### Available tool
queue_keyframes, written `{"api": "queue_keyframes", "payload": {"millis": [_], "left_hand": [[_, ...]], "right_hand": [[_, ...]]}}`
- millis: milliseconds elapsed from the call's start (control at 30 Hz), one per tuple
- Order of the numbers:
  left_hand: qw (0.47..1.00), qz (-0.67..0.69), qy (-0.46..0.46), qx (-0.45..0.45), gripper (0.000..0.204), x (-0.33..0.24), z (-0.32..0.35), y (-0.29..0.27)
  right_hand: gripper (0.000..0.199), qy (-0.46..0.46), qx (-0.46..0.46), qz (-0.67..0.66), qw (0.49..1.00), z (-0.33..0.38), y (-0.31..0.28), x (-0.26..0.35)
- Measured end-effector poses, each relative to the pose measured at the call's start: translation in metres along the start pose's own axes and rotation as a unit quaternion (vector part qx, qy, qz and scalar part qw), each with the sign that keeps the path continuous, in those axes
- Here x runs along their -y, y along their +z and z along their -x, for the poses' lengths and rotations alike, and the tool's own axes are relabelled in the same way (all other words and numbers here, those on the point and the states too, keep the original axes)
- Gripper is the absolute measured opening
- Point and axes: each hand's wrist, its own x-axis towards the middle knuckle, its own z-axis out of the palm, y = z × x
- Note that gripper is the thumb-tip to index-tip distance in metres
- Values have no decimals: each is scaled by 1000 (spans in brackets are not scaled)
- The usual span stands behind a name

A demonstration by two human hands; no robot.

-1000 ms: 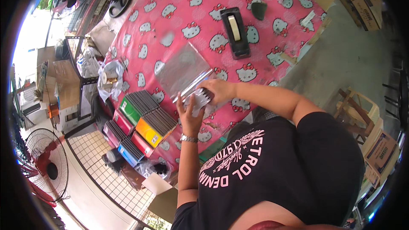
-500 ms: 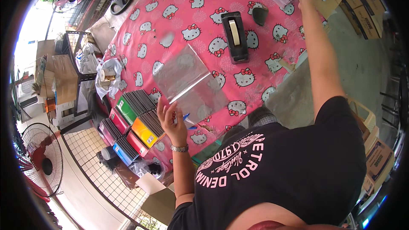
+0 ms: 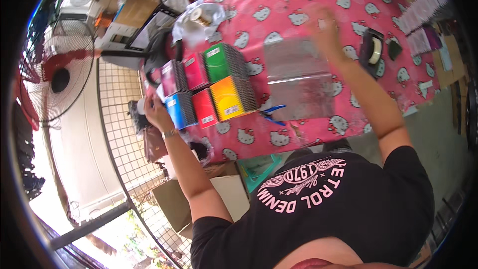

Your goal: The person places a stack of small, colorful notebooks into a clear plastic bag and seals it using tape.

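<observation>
At the left edge of the table, my left hand (image 3: 157, 113) has its fingers curled at a pale round object (image 3: 141, 106), whose kind I cannot make out. Just beside it stand the blue spiral notebooks (image 3: 175, 111), part of a block with red notebooks (image 3: 204, 109) and yellow notebooks (image 3: 227, 98) in front. Purple, pink and green notebooks (image 3: 216, 57) form the row behind. Smeared by motion, my right hand (image 3: 322, 27) is above the far edge of a clear plastic sheet (image 3: 298, 87); its fingers cannot be read. A blue-handled tool (image 3: 275, 114) lies by the sheet's near left corner.
To the right are a black tape dispenser (image 3: 371, 52) and white spiral-bound stacks (image 3: 423, 10). A white plastic bag (image 3: 199, 22) holding a roll sits at the far left. A standing fan (image 3: 59, 74) and a wire fence (image 3: 117, 99) border the left side; an open carton (image 3: 231, 194) is below.
My view has swung left. My left hand has gone from beside the plastic sheet to the far side of the notebooks. My right hand has left the purple item at the far right and come back over the table.
</observation>
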Motion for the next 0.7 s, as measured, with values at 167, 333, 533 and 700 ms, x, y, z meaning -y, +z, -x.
{"api": "queue_keyframes", "payload": {"millis": [167,333,533,700], "left_hand": [[992,-34,-108,60,41,117,-71,-4],[945,-102,-102,295,53,139,-89,41],[955,-106,-96,261,42,95,-53,48],[933,-243,-38,263,50,77,-75,91]], "right_hand": [[26,39,269,-86,958,36,240,142],[42,190,321,222,901,32,331,151],[37,211,318,315,869,59,357,144],[35,323,199,29,925,30,360,110]]}}
